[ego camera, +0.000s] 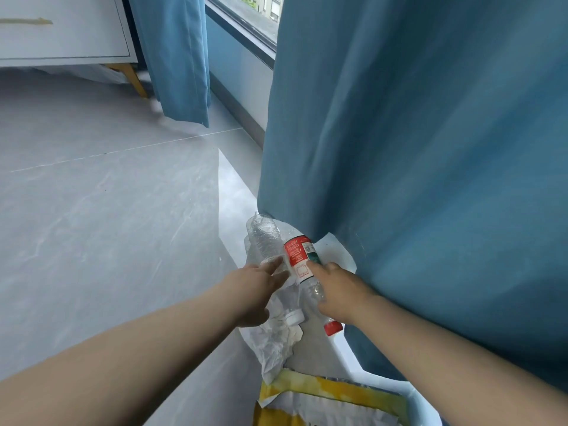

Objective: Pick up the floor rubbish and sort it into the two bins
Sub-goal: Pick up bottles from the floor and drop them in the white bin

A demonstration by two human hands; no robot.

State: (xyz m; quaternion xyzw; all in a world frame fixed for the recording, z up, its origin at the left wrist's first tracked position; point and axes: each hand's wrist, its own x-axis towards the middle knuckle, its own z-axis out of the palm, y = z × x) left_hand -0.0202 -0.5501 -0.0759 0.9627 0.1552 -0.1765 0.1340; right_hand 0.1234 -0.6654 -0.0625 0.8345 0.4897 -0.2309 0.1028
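Two plastic bottles lie side by side over a white bin [341, 256] at the curtain's foot. My left hand [261, 290] holds the clear crushed bottle [266, 238], whose white cap [293, 316] points toward me. In my right hand [341, 290] is the red-labelled bottle [299, 256], its red cap [333, 328] sticking out below the hand. Crumpled clear plastic wrap [275, 345] hangs beneath the left hand. A second container at the bottom edge holds a yellow and white plastic mailer [322, 398].
A large blue curtain [415, 179] hangs over the right side and drapes onto the bin. Grey tiled floor [107, 226] spreads to the left. A white cabinet [61, 29] with a gold leg stands far left, beside a second curtain panel [181, 56] and a window ledge.
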